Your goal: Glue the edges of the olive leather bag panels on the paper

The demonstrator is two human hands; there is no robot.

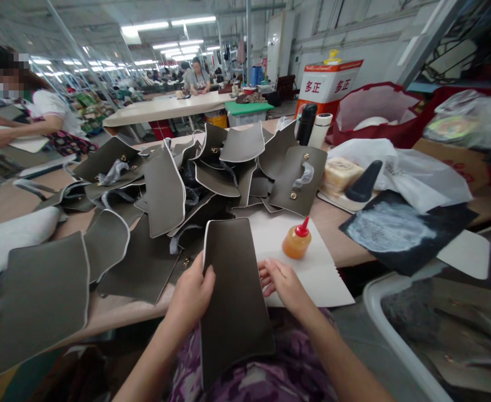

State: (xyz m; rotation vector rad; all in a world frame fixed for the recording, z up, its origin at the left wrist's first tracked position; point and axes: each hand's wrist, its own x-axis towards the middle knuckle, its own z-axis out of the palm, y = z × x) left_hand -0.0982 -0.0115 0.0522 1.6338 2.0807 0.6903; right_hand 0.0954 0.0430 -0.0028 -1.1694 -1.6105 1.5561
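A dark olive leather panel (234, 290) with a white edge lies lengthwise from the table's front edge down onto my lap. My left hand (193, 293) grips its left edge, thumb on top. My right hand (281, 282) touches its right edge with the fingers curled around it. Just beyond my right hand stands a small orange glue bottle (296, 240) with a red cap, on a white sheet (312, 268). A heap of similar olive panels (165, 184) with metal clasps covers the table beyond and to the left.
A black board smeared with white (396, 229) lies at the right, with a black wedge tool (365, 181) and plastic bags behind it. A white bin (438, 324) of pieces stands at the lower right. A seated person (44, 120) works at the far left.
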